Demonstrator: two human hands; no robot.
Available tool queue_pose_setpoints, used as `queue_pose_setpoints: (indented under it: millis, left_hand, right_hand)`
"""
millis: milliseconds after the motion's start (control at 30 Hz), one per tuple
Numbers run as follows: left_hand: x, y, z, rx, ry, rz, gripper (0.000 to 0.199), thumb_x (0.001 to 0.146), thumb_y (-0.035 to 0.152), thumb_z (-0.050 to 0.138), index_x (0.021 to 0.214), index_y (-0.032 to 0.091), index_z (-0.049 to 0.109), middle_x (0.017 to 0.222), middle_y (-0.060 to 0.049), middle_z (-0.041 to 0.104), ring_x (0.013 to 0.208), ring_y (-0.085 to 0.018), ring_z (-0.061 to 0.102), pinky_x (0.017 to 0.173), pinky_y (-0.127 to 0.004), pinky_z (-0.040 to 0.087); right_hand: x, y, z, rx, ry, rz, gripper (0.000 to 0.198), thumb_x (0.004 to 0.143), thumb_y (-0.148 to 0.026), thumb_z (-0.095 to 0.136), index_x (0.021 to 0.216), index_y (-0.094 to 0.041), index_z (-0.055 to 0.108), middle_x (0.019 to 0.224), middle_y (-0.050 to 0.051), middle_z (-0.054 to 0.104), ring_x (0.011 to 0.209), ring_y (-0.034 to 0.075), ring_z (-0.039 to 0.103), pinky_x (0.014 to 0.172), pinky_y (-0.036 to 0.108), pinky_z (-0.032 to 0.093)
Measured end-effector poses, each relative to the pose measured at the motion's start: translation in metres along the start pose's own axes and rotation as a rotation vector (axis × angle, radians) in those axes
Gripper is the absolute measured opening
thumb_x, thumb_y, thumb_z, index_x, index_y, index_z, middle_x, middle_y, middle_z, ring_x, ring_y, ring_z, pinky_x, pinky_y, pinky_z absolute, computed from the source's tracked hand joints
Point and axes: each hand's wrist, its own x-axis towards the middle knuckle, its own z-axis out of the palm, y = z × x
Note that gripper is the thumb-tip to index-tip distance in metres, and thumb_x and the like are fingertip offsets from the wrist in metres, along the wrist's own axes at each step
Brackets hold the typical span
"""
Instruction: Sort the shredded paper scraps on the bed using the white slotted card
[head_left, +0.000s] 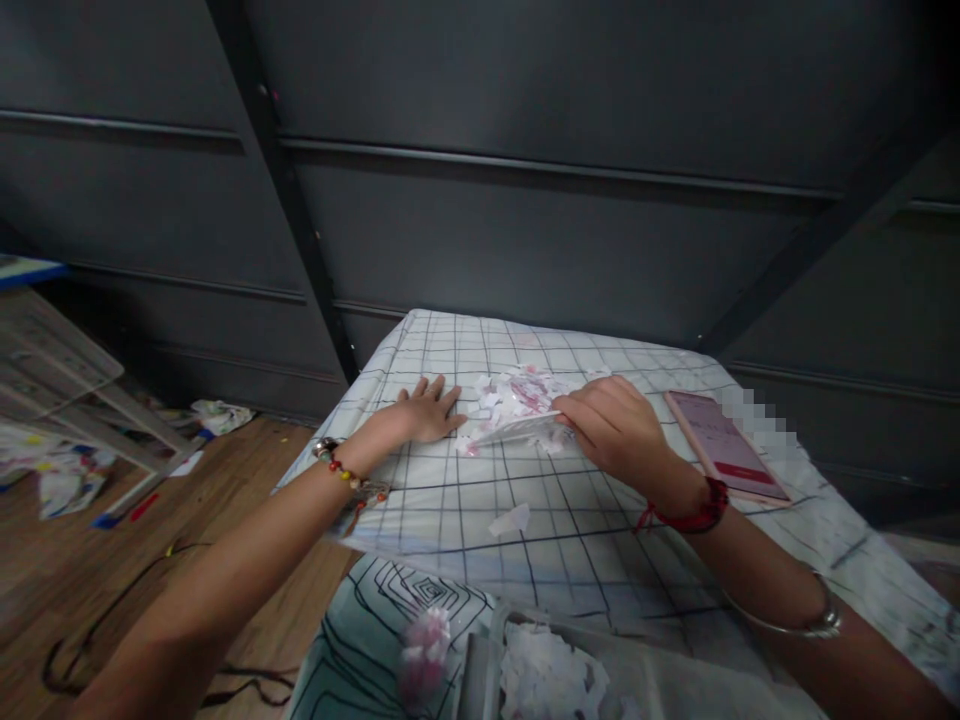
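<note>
My left hand lies flat on the checked cloth, fingers spread, with nothing in it. Just to its right is a heap of torn white paper scraps, some marked pink. Pinched in my right hand is a thin, flat whitish piece; whether it is paper or plastic I cannot tell. It is tilted along the near side of the heap. One loose paper scrap rests nearer to me on the cloth.
A pink-framed phone lies right of my right hand. Below the table edge, a clear plastic bin holds more scraps, beside a blurred pink-and-white bundle over teal fabric. A dark panelled wall stands behind; cords trail across the floor.
</note>
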Motion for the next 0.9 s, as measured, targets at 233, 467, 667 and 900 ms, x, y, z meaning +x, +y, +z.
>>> queue_pose_setpoints:
  millis: [233,467,667,900]
  left_hand:
    - [-0.023,-0.015,0.018,0.015,0.135,0.087,0.066,0.093,0.056,0.024,0.146,0.018,0.021,0.153,-0.012,0.008,0.138,-0.037,0.006,0.107,-0.054,0.019]
    - [-0.08,-0.04,0.054,0.047,0.328,0.227,0.061,0.094,0.056,0.023,0.142,0.02,0.032,0.151,-0.011,0.02,0.137,-0.032,0.018,0.108,-0.049,0.021]
    - [-0.089,-0.036,0.059,0.076,0.437,0.206,0.052,0.096,0.047,0.024,0.137,0.019,0.041,0.147,-0.011,0.031,0.135,-0.029,0.026,0.107,-0.048,0.026]
    - [-0.089,-0.034,0.058,0.062,0.477,0.21,0.051,0.095,0.045,0.026,0.134,0.017,0.045,0.145,-0.012,0.036,0.133,-0.03,0.03,0.106,-0.048,0.028]
  right_hand:
    - [0.005,-0.002,-0.005,-0.05,-0.087,-0.051,0.022,0.089,-0.016,0.043,0.074,-0.018,0.059,0.06,0.001,0.057,0.063,0.014,0.042,0.06,0.028,0.031]
    - [0.001,-0.005,-0.022,-0.006,-0.184,-0.003,0.018,0.087,-0.014,0.043,0.079,-0.017,0.059,0.063,0.001,0.058,0.064,0.015,0.044,0.06,0.028,0.032]
    - [-0.002,-0.011,-0.027,0.044,-0.13,-0.013,0.019,0.088,-0.015,0.041,0.078,-0.019,0.056,0.058,-0.001,0.055,0.057,0.012,0.043,0.055,0.027,0.031]
    - [-0.002,-0.012,-0.034,0.104,-0.112,-0.012,0.019,0.09,-0.016,0.04,0.077,-0.019,0.053,0.056,-0.002,0.054,0.056,0.012,0.043,0.055,0.026,0.033]
